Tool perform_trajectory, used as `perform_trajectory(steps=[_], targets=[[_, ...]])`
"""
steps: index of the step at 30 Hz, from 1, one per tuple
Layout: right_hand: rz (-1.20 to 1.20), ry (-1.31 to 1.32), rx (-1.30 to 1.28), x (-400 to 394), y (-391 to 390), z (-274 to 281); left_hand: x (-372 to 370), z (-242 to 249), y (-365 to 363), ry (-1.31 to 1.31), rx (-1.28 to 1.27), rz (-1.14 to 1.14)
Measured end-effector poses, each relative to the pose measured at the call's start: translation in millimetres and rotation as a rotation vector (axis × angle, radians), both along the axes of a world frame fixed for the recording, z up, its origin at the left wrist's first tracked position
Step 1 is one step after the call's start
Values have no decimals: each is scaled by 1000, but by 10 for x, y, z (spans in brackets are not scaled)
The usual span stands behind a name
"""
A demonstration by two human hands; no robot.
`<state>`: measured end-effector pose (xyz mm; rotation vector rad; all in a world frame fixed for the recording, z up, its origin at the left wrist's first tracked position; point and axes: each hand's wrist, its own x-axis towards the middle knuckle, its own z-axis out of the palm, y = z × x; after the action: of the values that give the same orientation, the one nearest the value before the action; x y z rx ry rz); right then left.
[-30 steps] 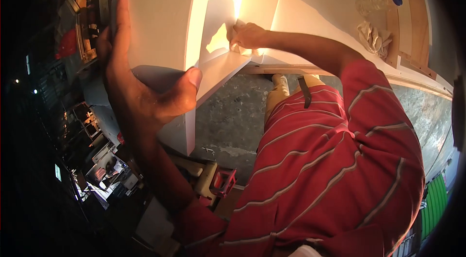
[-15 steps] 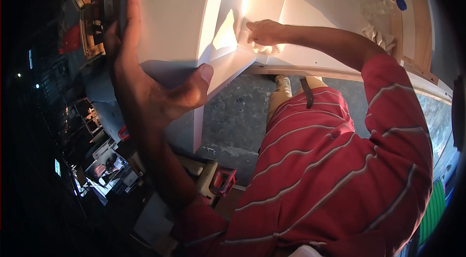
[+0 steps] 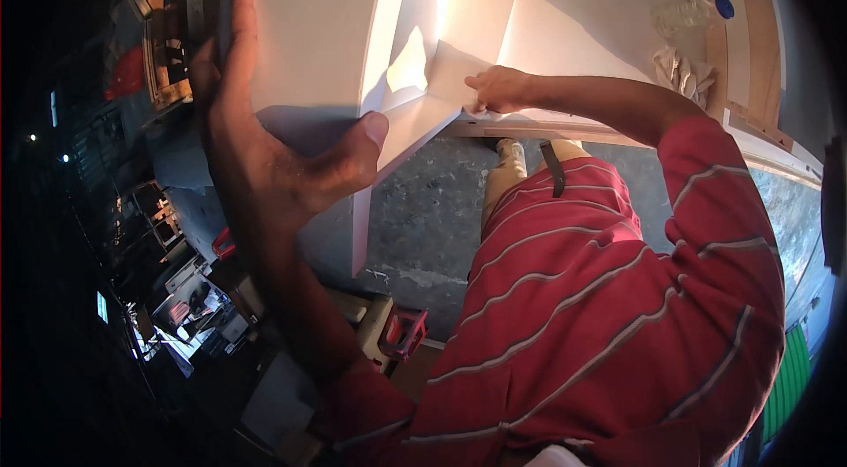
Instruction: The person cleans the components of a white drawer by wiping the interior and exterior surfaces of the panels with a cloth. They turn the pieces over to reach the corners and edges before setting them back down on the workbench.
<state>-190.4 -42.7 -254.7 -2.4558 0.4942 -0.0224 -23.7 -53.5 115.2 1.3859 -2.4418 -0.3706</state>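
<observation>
My left hand [image 3: 291, 162] lies against the outer side of a pale panel [image 3: 309, 34]. Its fingers are stretched upward and the thumb is spread toward the panel's front edge. A pale, crumpled cloth [image 3: 483, 114] is pressed under my right hand [image 3: 501, 89], whose fingers are closed on it. That hand is low at the front inner corner of the white cabinet-like piece [image 3: 600, 17], close to its front edge. Most of the cloth is hidden by the fingers.
Inside the piece, at the right, are a clear plastic bottle [image 3: 693, 15] with a blue cap and another crumpled cloth [image 3: 684, 77]. Wooden frames [image 3: 172, 26] stand at upper left. A red-handled object [image 3: 404, 332] sits below on a bench, above the dark floor [image 3: 415, 202].
My right hand has moved slightly right and down with the cloth, toward the front edge. My left hand stays in place on the panel.
</observation>
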Motion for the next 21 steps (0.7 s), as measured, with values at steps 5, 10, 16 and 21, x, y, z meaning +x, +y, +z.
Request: perform_trajectory(steps=[5,10,16,21], targets=[[-387,-214,221,-121,177,126,20,-9,-17,4,-24,-29],[-488,-43,225,227,494,19,38,-4,-47,-7,-35,-89],[-525,-127,389,-34,197,275,16,-26,-22,12,-38,-56],[-1052,-342,303,-95,-401,451,3,-3,-10,-49,-83,-35]])
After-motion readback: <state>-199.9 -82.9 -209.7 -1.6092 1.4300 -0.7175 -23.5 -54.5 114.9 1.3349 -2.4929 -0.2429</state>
